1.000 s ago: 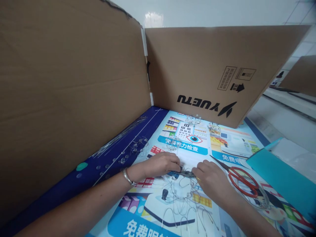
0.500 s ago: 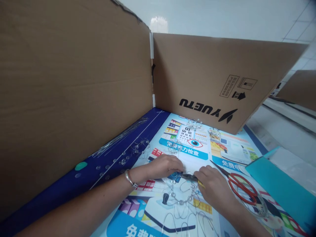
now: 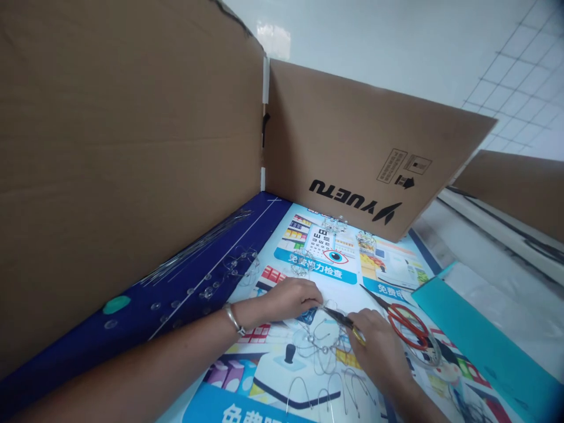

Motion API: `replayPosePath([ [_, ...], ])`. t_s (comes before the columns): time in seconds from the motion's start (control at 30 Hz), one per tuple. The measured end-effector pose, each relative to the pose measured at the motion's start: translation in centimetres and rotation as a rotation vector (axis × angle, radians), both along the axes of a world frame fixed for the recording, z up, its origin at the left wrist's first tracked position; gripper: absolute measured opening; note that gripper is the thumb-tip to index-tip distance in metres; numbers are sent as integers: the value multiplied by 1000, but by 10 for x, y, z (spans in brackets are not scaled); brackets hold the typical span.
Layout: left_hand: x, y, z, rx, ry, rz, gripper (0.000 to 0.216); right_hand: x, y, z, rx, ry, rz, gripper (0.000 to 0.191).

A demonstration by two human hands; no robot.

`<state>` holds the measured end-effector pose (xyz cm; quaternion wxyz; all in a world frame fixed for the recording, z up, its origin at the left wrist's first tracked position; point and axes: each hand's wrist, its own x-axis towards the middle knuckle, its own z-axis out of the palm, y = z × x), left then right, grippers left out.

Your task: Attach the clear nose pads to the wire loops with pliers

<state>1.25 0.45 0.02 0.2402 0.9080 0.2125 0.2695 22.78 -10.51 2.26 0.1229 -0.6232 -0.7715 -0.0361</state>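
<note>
My left hand (image 3: 293, 298), with a silver bangle at the wrist, is closed in a pinch at the centre of the printed table cover. Thin wire of a clear-beaded wire piece (image 3: 325, 349) seems to run up to its fingertips. Yellow-handled pliers (image 3: 340, 318) are gripped in my right hand (image 3: 378, 341), their dark jaws pointing left, close to those fingertips. Whether the jaws bite the wire is too fine to see. Below the hands lie several bent wire loops (image 3: 324, 396).
Red-handled scissors (image 3: 408, 326) lie right of my right hand, near a teal box (image 3: 476, 329). Loose clear beads (image 3: 207, 291) and straight wires (image 3: 198, 244) lie on the dark blue strip. Finished-looking beaded pieces (image 3: 335, 225) sit by the cardboard wall (image 3: 352, 141).
The view has turned slightly, shifting the scene left. The pliers now tilt more, tips up toward my left fingertips, and the beaded wire piece has turned and bunched closer together.
</note>
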Motion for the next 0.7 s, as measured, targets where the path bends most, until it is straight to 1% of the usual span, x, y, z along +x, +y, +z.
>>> replayPosePath([
  [0.13, 0, -2, -1, 36, 9, 11, 17, -10, -6, 0, 4, 28, -60, 16],
  [0.33, 1, -2, -2, 87, 11, 5, 17, -20, -12, 4, 38, 3, -74, 15],
  [0.47, 0, -1, -3, 111, 12, 4, 16, -21, -14, 2, 63, -6, -68, 15],
  [0.7, 0, -2, -3, 131, 21, 3, 16, -19, -14, -5, 55, -4, -81, 15],
])
